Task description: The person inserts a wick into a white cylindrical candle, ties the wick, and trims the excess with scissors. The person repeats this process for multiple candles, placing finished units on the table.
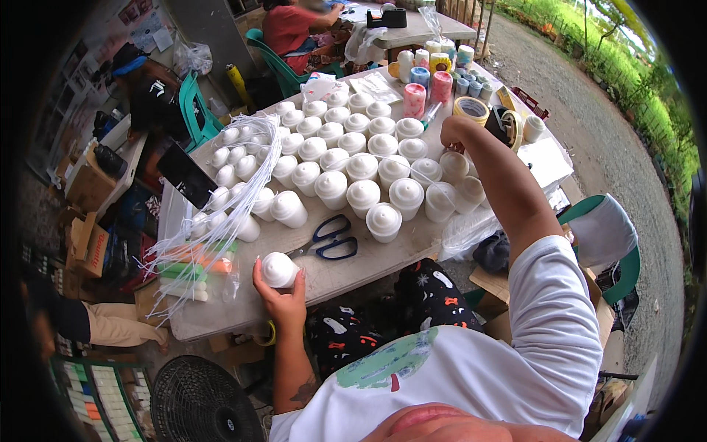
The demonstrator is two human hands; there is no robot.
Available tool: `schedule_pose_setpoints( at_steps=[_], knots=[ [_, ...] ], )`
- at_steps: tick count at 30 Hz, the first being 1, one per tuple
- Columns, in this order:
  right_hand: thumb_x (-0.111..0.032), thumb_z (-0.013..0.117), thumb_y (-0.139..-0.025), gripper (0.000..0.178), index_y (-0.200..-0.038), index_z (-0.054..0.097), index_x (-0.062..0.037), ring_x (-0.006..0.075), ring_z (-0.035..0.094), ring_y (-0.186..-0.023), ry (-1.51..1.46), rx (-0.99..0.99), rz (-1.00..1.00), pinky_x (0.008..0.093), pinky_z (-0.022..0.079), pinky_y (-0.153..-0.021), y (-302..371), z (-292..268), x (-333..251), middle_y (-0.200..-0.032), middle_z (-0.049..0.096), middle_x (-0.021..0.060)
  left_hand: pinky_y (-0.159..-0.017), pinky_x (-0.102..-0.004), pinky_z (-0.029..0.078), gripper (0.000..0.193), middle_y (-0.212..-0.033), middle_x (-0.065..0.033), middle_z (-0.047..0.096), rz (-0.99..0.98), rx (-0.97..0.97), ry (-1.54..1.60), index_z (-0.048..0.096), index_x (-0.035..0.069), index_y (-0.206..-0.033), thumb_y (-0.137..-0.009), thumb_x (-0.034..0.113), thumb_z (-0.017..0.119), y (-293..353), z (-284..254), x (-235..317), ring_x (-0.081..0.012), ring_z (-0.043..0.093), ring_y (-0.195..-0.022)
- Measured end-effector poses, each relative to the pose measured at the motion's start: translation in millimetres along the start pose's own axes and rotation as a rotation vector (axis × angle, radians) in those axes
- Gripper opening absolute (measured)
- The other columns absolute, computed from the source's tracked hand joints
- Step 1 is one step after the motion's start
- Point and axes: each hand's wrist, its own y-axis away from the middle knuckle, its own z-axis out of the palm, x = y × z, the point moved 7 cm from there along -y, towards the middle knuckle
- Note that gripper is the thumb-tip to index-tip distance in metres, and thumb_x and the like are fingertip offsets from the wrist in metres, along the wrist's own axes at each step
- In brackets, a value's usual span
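Note:
My left hand (284,289) is wrapped around a white cylinder with a stepped, domed top (280,270), just over the table's near edge. Farther off, my right hand (458,135) reaches across the table beside a tape roll (471,110). Its fingers are curled, and what they hold, if anything, is hidden. Between the hands stand many similar white cylinders (362,196) in uneven rows. Blue-handled scissors (336,247) lie to the right of the left hand. White strings (234,199) drape over more cylinders at the left.
Red and blue marbled candles (414,100) stand at the far right of the table (309,274). A black phone-like slab (185,175) leans at the left edge. Clear plastic (468,233) hangs near my right arm. A black fan (206,401) stands below left; another person (294,33) sits beyond.

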Motion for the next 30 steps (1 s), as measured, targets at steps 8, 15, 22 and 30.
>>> schedule_pose_setpoints(
  at_steps=[8, 15, 22, 30],
  knots=[
    [-0.014, 0.054, -0.082, 0.024, -0.09, 0.07, 0.0008, 0.0241, 0.068, -0.072, 0.319, -0.058, -0.069, 0.0364, 0.056, -0.066, -8.2, 8.1, -2.4, -0.086, 0.069, 0.0155, -0.104, -0.041, 0.034, 0.082, -0.134, -0.0233, 0.039, 0.019, 0.006, 0.001, 0.028, 0.0, -0.137, -0.073, 0.01, 0.078, 0.2, 0.9, 0.9, -0.0348, 0.043, -0.123],
    [-0.017, 0.055, -0.081, 0.025, -0.092, 0.07, 0.0008, 0.023, 0.068, -0.076, 0.588, -0.084, -0.092, 0.0359, 0.055, -0.067, -1.5, 2.4, 8.9, -0.09, 0.069, 0.0149, -0.101, -0.0397, 0.037, 0.081, -0.135, -0.0209, 0.039, 0.069, 0.004, -0.033, 0.028, 0.004, -0.138, -0.074, 0.006, 0.076, 0.3, 1.4, 4.8, -0.0321, 0.045, -0.121],
    [-0.016, 0.06, -0.077, 0.025, -0.096, 0.071, -0.0043, 0.0283, 0.067, -0.082, 0.301, -0.026, -0.007, 0.038, 0.053, -0.073, -6.5, -3.1, 7.3, -0.092, 0.069, 0.0162, -0.102, -0.0406, 0.036, 0.081, -0.134, -0.0218, 0.039, 0.064, 0.025, -0.038, 0.028, 0.003, -0.138, -0.073, 0.007, 0.077, 0.6, -2.5, 5.0, -0.0331, 0.044, -0.122],
    [-0.01, 0.067, -0.068, 0.022, -0.089, 0.074, -0.0089, 0.0316, 0.065, -0.081, 0.711, -0.093, -0.168, 0.0385, 0.053, -0.073, -176.3, 72.0, 117.3, -0.097, 0.068, 0.0162, -0.103, -0.0407, 0.035, 0.083, -0.133, -0.0237, 0.04, 0.055, 0.005, 0.002, 0.027, 0.0, -0.138, -0.073, 0.01, 0.079, -2.0, 4.8, 8.5, -0.0349, 0.043, -0.123]
  ],
)
